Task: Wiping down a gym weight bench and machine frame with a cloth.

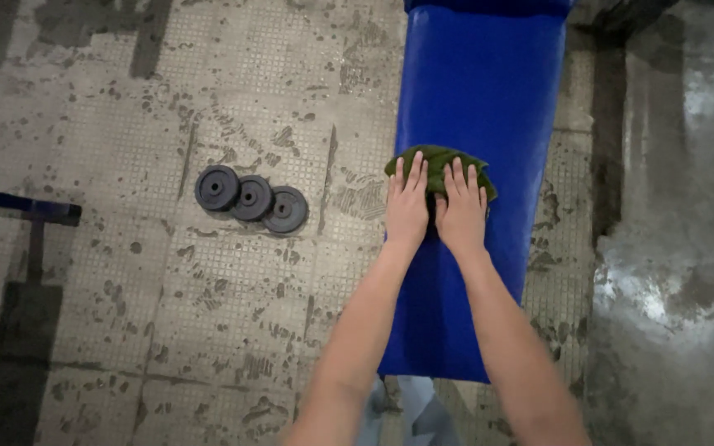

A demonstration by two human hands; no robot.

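A long blue padded bench (477,91) runs away from me at centre right. On it lies a dark green cloth (438,157). My left hand (406,206) and my right hand (461,211) lie flat side by side, palms down, pressing on the near part of the cloth. The fingers of both hands are stretched out over the cloth, and the far edge of the cloth shows beyond the fingertips.
Three dark round weight plates (251,198) lie overlapping in a row on the worn, stained tiled floor (208,314) to the left of the bench. A dark blue bar (18,205) sticks in from the left edge. A wet grey concrete strip (679,248) runs along the right.
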